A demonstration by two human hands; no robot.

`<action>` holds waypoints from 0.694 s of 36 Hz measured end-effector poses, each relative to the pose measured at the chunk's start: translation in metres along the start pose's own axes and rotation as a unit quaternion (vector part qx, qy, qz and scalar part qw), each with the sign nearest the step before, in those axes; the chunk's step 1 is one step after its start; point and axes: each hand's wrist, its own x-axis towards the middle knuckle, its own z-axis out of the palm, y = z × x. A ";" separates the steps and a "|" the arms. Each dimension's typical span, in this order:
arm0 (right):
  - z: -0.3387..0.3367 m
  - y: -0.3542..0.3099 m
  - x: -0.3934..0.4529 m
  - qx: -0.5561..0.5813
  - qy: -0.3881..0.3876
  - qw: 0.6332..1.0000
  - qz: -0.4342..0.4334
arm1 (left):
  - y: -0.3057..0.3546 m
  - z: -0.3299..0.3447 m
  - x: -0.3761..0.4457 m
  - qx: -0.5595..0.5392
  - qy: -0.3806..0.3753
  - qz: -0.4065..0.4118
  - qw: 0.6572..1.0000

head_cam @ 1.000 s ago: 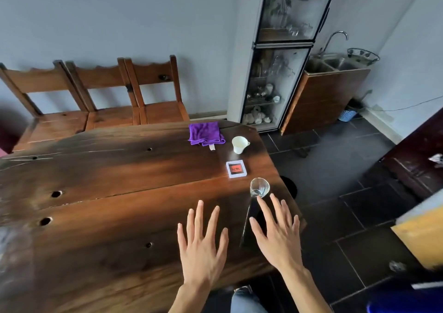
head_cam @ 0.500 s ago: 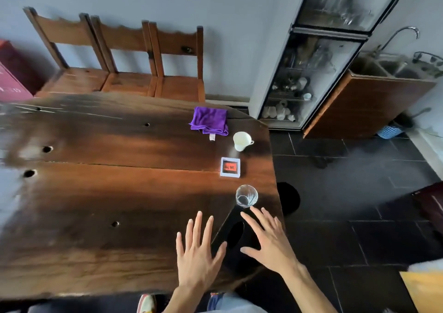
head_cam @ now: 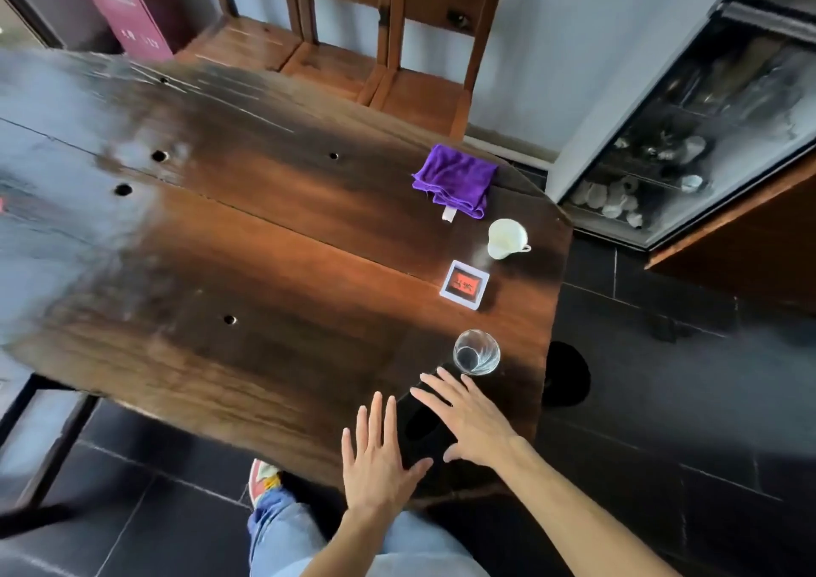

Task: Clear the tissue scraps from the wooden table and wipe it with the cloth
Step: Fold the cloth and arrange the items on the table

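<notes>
Over table (head_cam: 265, 240) — both hands (head_cam: 424, 439) spread, empty

no text can be read; marks on the small framed card (head_cam: 464, 285) seem too blurred.

Just one cam here, head-mounted, wide-angle, looking steeply down and forward over the near right corner of the wooden surface (head_cam: 273, 240). It sits close above the person's hands, so edges bend and the left side smears. Chairs (head_cam: 424, 90) sit at the top, the dark tiled floor (head_cam: 662, 400) fills the right.
</notes>
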 end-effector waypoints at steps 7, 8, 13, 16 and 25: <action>0.012 0.014 0.015 0.008 -0.003 1.000 -0.025 | 0.012 0.015 -0.005 -0.017 -0.043 -0.035 0.998; 0.014 0.017 0.016 0.009 -0.002 1.000 -0.025 | 0.014 0.016 -0.006 -0.013 -0.047 -0.036 0.998; 0.022 0.024 0.019 0.009 0.002 0.999 -0.032 | 0.014 0.018 -0.008 0.024 -0.049 -0.036 0.998; 0.025 0.026 0.020 0.014 0.017 0.999 -0.031 | 0.017 0.020 -0.007 0.037 -0.048 -0.037 0.997; 0.033 0.019 0.018 0.028 0.052 0.998 -0.013 | -0.001 0.020 -0.001 0.083 -0.055 -0.012 0.995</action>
